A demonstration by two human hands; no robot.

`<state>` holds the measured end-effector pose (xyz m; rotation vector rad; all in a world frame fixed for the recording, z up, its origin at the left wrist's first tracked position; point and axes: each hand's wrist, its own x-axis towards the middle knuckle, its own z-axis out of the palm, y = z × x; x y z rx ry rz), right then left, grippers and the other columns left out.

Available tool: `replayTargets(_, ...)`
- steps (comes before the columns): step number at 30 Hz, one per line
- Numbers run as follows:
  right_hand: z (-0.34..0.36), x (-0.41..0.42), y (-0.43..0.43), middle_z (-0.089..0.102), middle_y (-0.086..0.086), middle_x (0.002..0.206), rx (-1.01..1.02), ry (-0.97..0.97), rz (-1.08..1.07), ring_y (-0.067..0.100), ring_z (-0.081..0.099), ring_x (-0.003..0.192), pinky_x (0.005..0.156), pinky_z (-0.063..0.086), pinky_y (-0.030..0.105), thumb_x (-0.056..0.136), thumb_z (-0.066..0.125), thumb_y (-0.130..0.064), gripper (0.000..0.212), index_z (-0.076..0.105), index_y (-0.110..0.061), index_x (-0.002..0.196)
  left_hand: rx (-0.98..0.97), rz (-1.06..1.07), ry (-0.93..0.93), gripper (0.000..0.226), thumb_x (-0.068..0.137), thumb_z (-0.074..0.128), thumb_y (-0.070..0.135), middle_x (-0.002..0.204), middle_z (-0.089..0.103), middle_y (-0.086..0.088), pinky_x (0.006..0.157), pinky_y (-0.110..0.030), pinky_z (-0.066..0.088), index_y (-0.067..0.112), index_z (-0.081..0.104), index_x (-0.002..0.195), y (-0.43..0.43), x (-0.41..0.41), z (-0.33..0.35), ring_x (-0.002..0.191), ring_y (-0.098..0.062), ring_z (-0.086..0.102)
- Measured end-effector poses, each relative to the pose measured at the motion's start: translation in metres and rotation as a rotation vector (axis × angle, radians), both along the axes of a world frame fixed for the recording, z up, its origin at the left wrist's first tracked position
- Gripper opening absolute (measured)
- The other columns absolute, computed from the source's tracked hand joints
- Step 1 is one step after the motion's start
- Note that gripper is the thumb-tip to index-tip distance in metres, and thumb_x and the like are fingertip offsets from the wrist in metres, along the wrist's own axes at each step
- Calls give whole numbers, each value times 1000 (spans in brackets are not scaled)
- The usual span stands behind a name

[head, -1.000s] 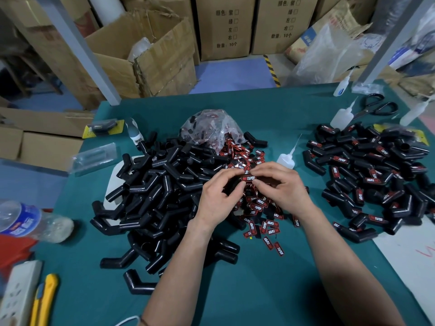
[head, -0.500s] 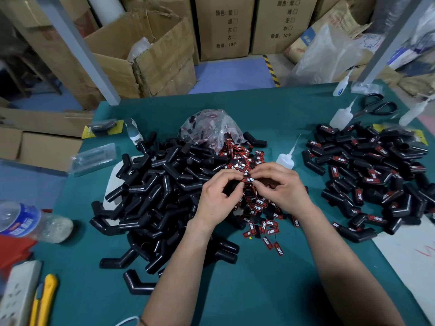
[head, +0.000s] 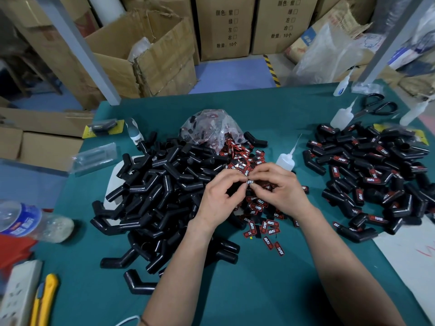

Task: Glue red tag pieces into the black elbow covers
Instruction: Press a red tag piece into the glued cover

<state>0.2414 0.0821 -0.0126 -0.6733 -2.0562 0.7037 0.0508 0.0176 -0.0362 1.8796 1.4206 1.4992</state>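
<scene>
Over the table [head: 270, 290] the left hand [head: 219, 198] and right hand [head: 277, 188] met, fingers curled, both pinching one tag [head: 250, 181] at the fingertips. Whether the left also held anything else was unclear. From the hands, bare covers [head: 160, 184] lay heaped at 9 o'clock, tagged covers [head: 376, 170] at 3, loose tags [head: 268, 228] at 6 — and the glue bottle [head: 285, 161] at 1, just beside the right hand.

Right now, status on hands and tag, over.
One red tag pinched between left hand and right hand. At left, untagged elbow covers heaped; tagged pile at right. Upright glue bottle untouched beyond right hand. Nothing in the way.
</scene>
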Motion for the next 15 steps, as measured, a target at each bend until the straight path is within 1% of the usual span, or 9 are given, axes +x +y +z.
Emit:
replayTargets(6, -3, 0, 2, 69, 2, 105, 8, -8, 0, 16, 68, 98, 87, 55, 28, 86, 78, -6, 18, 76, -7, 103, -4, 18, -8, 17, 92, 74, 0, 111, 70, -4, 95, -23, 52, 3, 75, 109, 0, 3, 1, 104, -10, 68)
replayTargets(10, -2, 2, 3, 69, -1, 109, -83, 48, 24, 17, 68, 102, 94, 51, 26, 88, 76, -12, 18, 75, -8, 106, -26, 39, -58, 15, 93, 75, 3, 109, 71, -3, 97, -23, 51, 4, 77, 107, -1, 2, 3, 105, -11, 69)
replayTargets(13, -2, 2, 2, 70, 0, 107, -94, 53, 19, 18, 69, 99, 93, 52, 27, 87, 76, -10, 15, 76, -6, 101, -46, 19, -62, 16, 93, 75, 1, 110, 71, -2, 97, -21, 50, 5, 77, 108, -2, 2, 4, 106, -9, 68)
replayTargets(15, -2, 2, 2, 71, -1, 105, -105, 51, 3, 17, 69, 98, 92, 52, 27, 86, 78, -7, 14, 77, -6, 99, -78, 15, -87, 18, 94, 74, 6, 111, 72, 3, 97, -19, 49, 9, 76, 111, -3, 1, 6, 107, -8, 68)
